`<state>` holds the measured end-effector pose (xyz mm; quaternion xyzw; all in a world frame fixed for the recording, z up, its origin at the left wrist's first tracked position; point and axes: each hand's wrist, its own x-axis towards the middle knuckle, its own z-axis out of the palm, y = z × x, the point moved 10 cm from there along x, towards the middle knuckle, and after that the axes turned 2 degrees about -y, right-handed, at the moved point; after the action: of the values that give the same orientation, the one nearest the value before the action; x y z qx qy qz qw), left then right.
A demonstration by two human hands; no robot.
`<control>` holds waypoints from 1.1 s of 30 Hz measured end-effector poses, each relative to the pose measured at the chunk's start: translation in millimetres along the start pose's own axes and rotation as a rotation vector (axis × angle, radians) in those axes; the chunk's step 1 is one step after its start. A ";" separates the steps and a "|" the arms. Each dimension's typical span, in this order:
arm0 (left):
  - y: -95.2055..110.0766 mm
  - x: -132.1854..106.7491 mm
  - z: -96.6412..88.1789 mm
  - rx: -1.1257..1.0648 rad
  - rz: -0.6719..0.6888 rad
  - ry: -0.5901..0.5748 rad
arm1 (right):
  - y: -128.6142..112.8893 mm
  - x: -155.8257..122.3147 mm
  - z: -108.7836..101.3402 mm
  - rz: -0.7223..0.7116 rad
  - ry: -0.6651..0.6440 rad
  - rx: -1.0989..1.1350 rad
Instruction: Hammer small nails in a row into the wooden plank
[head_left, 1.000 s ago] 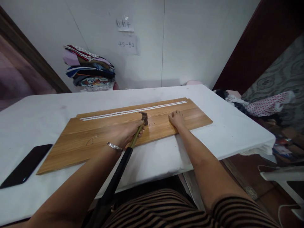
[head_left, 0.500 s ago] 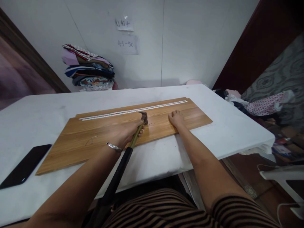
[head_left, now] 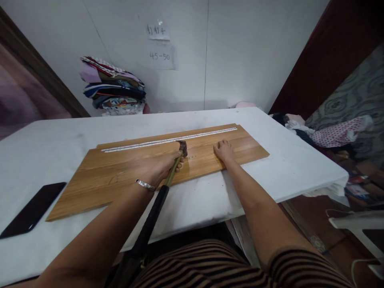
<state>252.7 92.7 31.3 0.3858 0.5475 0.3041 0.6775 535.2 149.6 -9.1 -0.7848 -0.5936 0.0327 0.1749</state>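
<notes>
My left hand (head_left: 164, 167) is wrapped round the upper handle of a claw hammer (head_left: 183, 148), close below its metal head. The head is over the middle of a wood-grain board (head_left: 204, 160); whether it touches is hard to tell. The hammer's long dark grip slants back toward my body. A short row of small dark dots marks the board just right of the head. Farther right, my right hand (head_left: 224, 151) rests on the board, fingers bent and a little apart, with no object visible in it.
Two pale strips (head_left: 168, 141) run along the board's far side. Thin bent wire pieces (head_left: 116, 177) lie on its left part. A black phone (head_left: 33, 210) is on the white table (head_left: 288, 172). Folded clothes (head_left: 115, 86) are stacked by the wall; a white chair (head_left: 357, 228) stands right.
The view has shifted very slightly. Both hands and the hammer keep practically the same place over the board.
</notes>
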 end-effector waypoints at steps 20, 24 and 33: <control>30.9 21.5 4.6 -0.373 0.138 -0.064 | -102.9 -75.5 -2.8 -0.105 -0.367 1.396; 37.7 21.8 7.1 -0.343 0.258 -0.043 | -156.3 -110.4 0.8 -0.026 -0.636 1.611; 27.0 9.4 21.0 -0.226 0.346 -0.163 | -176.8 -97.8 -7.2 -0.081 -0.738 1.597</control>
<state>275.5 110.5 51.9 0.4190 0.3790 0.4428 0.6963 345.6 97.1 37.8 -0.3458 -0.4395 0.6833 0.4695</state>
